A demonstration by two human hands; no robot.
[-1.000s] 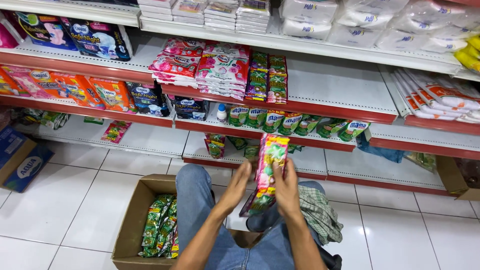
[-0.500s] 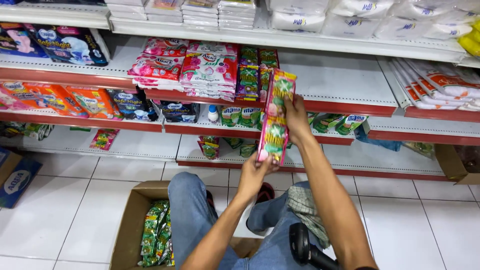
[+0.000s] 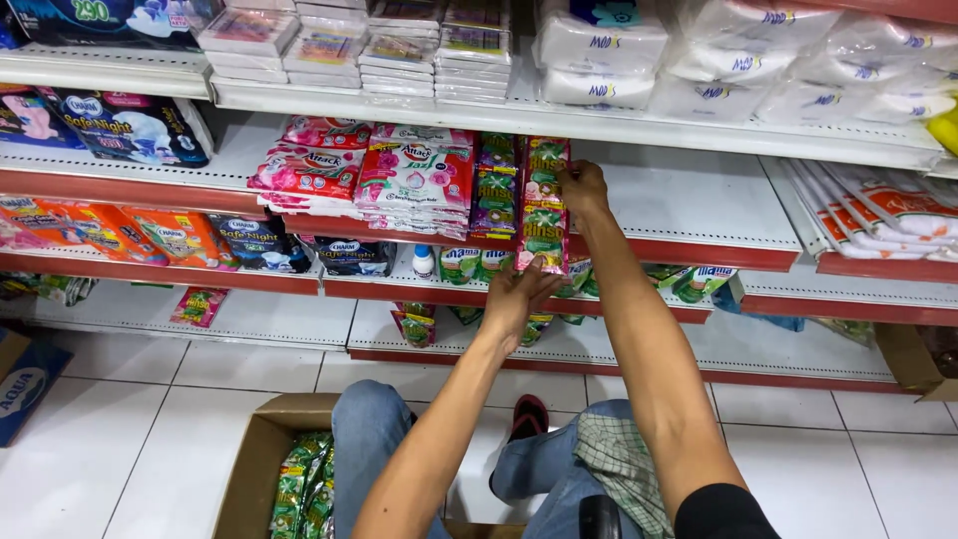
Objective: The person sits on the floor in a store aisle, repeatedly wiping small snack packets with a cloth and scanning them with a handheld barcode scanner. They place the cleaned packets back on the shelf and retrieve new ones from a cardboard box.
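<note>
A long strip of red and green sachets [image 3: 544,205] hangs over the front edge of the middle shelf [image 3: 689,190]. My right hand [image 3: 582,188] grips its top end on the shelf. My left hand [image 3: 517,291] supports the strip's lower end from below with its fingers spread against it. Just left of the strip lies a stack of similar purple and green sachet strips [image 3: 497,185], then pink detergent packs [image 3: 414,180].
An open cardboard box [image 3: 251,471] with green sachet strips [image 3: 304,494] sits on the white tile floor by my left knee. Green pouches [image 3: 477,262] line the lower shelf. White packs [image 3: 599,45] fill the top shelf. A checked cloth [image 3: 621,464] lies on my lap.
Both hands lifted the sachet strip from above my lap up to the middle shelf; its top end now rests on the shelf beside the other strips.
</note>
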